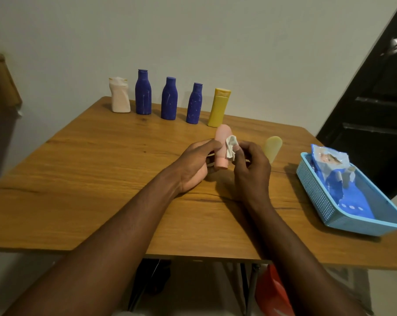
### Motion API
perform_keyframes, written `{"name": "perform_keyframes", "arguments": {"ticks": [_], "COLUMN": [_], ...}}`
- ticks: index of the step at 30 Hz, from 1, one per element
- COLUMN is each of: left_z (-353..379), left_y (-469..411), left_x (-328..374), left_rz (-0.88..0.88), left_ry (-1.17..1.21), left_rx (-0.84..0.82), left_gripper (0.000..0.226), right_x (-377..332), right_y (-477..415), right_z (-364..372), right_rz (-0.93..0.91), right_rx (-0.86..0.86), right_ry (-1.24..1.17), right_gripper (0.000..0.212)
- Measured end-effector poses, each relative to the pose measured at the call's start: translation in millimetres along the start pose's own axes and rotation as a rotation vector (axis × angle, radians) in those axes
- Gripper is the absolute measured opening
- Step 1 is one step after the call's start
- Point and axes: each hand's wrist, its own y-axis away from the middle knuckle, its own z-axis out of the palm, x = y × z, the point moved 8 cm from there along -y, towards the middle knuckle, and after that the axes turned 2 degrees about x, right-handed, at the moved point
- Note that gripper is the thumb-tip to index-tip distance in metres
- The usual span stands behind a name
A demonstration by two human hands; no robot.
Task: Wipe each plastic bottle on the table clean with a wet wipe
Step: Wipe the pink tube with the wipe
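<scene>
My left hand [196,163] grips a small pink bottle [222,137], held cap-down just above the table's middle. My right hand [252,169] pinches a crumpled white wet wipe [231,148] and presses it against the pink bottle's right side. Behind my right hand stands a pale yellow bottle [273,145], partly hidden. Along the back edge stand a white bottle [119,95], three dark blue bottles [143,93] [169,99] [194,104] and a yellow bottle [219,108].
A light blue basket [329,206] sits at the table's right edge and holds a blue wet-wipe pack [329,165]. The wooden table [90,169] stands against a pale wall. A dark door is at the right; a red object [272,293] lies under the table.
</scene>
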Motion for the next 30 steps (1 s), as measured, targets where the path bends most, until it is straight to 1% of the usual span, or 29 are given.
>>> {"name": "perform_keyframes", "arguments": {"ticks": [2,3,6,8,10,13,17,20,23,26,28,30], "left_z": [0.7,0.9,0.6,0.4,2.3,5.3,10.4,13.1,10.6,4.9,3.5,3.6], "left_y": [1.7,3.1,7.8,8.6,8.6,9.7,12.2,16.6,15.9,14.7,13.0,11.8], "left_x": [-1.5,-0.5,3.4,4.2,3.6,2.8,-4.3,-5.9,-2.9,1.4,3.5,5.0], "left_rz": [-0.019,-0.022,-0.019,-0.028,-0.045,-0.061,-0.102,-0.132,-0.108,-0.071,-0.038,-0.022], "left_ry": [0.009,0.024,0.052,0.062,0.072,0.049,-0.064,-0.081,-0.056,-0.011,0.005,0.019], "left_rx": [-0.03,-0.039,-0.054,-0.057,-0.063,-0.089,-0.163,-0.189,-0.175,-0.138,-0.116,-0.084], "left_gripper": [0.029,0.029,0.028,0.029,0.033,0.038,0.043,0.043,0.036,0.035,0.038,0.033], "right_x": [-3.7,-7.7,-20.2,-23.3,-23.8,-19.7,-8.3,-8.1,-13.2,-19.1,-21.1,-22.8], "right_y": [0.3,1.3,7.5,8.4,7.7,3.4,-3.7,-4.2,-1.1,3.3,6.2,8.6], "right_z": [-2.9,-1.3,9.6,12.1,9.3,1.8,-13.9,-18.6,-12.2,-2.1,1.5,2.8], "right_rz": [-0.044,-0.095,-0.256,-0.301,-0.306,-0.227,-0.101,-0.096,-0.163,-0.237,-0.247,-0.256], "right_rx": [0.019,0.0,-0.114,-0.148,-0.136,-0.078,0.05,0.092,0.052,-0.053,-0.105,-0.126], "right_ry": [0.025,0.044,0.058,0.06,0.055,0.042,0.066,0.072,0.116,0.089,0.06,0.04], "right_gripper": [0.013,0.013,0.026,0.032,0.028,0.023,0.023,0.025,0.025,0.021,0.017,0.014]}}
